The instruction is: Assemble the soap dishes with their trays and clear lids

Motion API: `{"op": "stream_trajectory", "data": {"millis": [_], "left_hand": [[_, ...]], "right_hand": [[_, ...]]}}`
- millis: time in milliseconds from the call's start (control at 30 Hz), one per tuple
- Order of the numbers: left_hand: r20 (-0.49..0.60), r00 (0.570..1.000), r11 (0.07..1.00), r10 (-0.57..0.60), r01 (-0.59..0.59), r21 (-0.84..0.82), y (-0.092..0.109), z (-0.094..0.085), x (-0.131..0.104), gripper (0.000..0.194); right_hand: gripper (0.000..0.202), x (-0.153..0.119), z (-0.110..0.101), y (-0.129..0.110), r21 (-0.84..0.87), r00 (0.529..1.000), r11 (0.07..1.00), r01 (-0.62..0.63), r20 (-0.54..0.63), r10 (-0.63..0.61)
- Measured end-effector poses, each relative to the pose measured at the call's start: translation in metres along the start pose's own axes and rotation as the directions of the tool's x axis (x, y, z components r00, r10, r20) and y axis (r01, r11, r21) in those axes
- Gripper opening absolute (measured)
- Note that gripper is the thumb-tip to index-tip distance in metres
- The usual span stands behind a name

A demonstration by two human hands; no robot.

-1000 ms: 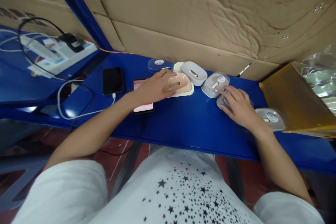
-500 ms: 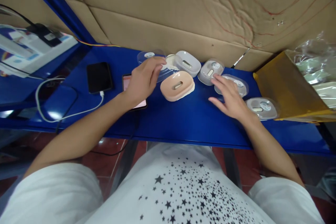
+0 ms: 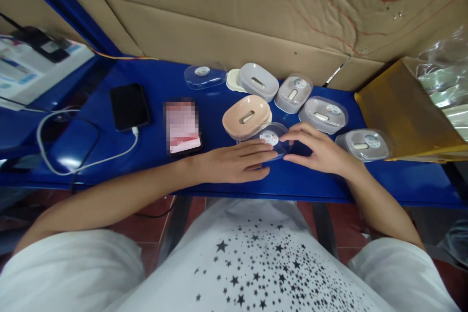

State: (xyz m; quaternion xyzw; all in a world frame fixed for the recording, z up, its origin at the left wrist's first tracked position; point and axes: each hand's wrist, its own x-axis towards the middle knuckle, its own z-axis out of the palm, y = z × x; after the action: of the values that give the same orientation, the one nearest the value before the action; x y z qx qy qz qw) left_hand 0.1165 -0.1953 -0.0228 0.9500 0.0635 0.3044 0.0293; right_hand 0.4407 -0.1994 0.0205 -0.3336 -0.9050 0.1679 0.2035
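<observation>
A clear plastic lid (image 3: 280,130) with a round sticker lies or is held at the front edge of the peach soap box (image 3: 238,111), overlapping its rim. My left hand (image 3: 237,162) reaches across from the left, its fingers stretched flat over the lid's near side. At the lid's right end, the thumb and fingers of my right hand (image 3: 318,148) curve around the edge. A cream piece shows under the peach box. Behind it stands a grey soap box (image 3: 256,76) without a lid, beside a cream oval piece (image 3: 234,81).
Another clear lid (image 3: 204,72) lies at the back. Several lidded grey boxes (image 3: 323,116) stand to the right, near a cardboard carton (image 3: 409,107) with plastic-wrapped items. On the left are a phone (image 3: 183,129), a black device (image 3: 129,106) with a white cable, and a power strip (image 3: 54,75).
My left hand has moved right and toward me with the clear lid, from behind the peach box to its front. My right hand has come slightly nearer and meets the lid's end.
</observation>
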Motion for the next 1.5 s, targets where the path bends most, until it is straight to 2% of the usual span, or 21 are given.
{"op": "stream_trajectory", "data": {"millis": [67, 233, 333, 467, 600, 700, 767, 900, 1000, 1100, 1300, 1500], "left_hand": [[0.022, 0.998, 0.995, 0.066, -0.067, 0.078, 0.003, 0.005, -0.001, 0.025], [0.042, 0.987, 0.975, 0.158, -0.162, 0.153, 0.011, 0.007, 0.002, 0.015], [0.049, 0.983, 0.966, 0.176, -0.182, 0.186, 0.012, 0.004, 0.005, 0.01], [0.085, 0.986, 0.973, 0.14, -0.153, 0.171, 0.009, -0.001, 0.005, 0.018], [0.012, 1.0, 0.992, 0.012, -0.014, 0.127, 0.0, -0.01, 0.005, 0.022], [-0.042, 0.997, 0.973, -0.059, 0.067, 0.219, -0.013, -0.022, 0.005, 0.019], [-0.045, 0.987, 0.945, -0.153, 0.16, 0.287, -0.023, -0.029, 0.004, 0.022], [-0.084, 0.897, 0.85, -0.433, 0.438, 0.292, -0.038, -0.033, 0.0, 0.033], [-0.069, 0.823, 0.781, -0.564, 0.559, 0.279, -0.044, -0.029, -0.003, 0.041], [-0.001, 0.784, 0.756, -0.621, 0.599, 0.263, -0.044, -0.024, -0.005, 0.046], [0.123, 0.753, 0.758, -0.647, 0.617, 0.211, -0.037, -0.021, -0.002, 0.062], [0.1, 0.737, 0.739, -0.668, 0.643, 0.202, -0.039, -0.02, -0.004, 0.06]], "right_hand": [[0.051, 0.0, 0.003, 0.0, -0.007, 0.998, 1.0, -0.005, 0.058, 0.006], [0.084, -0.002, 0.009, 0.003, -0.034, 0.979, 0.998, -0.056, 0.195, 0.062], [0.084, -0.002, 0.012, 0.009, -0.027, 0.968, 0.998, -0.061, 0.242, 0.065], [0.077, -0.003, 0.015, 0.014, -0.046, 0.97, 0.997, -0.055, 0.235, 0.065], [0.078, -0.003, 0.014, 0.013, -0.071, 0.971, 0.996, -0.051, 0.232, 0.067], [0.077, -0.003, 0.013, 0.012, -0.09, 0.969, 0.995, -0.045, 0.238, 0.066], [0.075, -0.002, 0.012, 0.01, -0.098, 0.967, 0.994, -0.045, 0.245, 0.068], [0.073, -0.001, 0.011, 0.009, -0.111, 0.966, 0.992, -0.053, 0.247, 0.079], [0.072, -0.002, 0.011, 0.008, -0.124, 0.966, 0.991, -0.057, 0.242, 0.086], [0.071, -0.002, 0.01, 0.008, -0.131, 0.964, 0.989, -0.065, 0.246, 0.096], [0.072, -0.003, 0.009, 0.007, -0.133, 0.959, 0.988, -0.079, 0.261, 0.112], [0.074, -0.004, 0.01, 0.01, -0.135, 0.958, 0.986, -0.094, 0.257, 0.127]]}}
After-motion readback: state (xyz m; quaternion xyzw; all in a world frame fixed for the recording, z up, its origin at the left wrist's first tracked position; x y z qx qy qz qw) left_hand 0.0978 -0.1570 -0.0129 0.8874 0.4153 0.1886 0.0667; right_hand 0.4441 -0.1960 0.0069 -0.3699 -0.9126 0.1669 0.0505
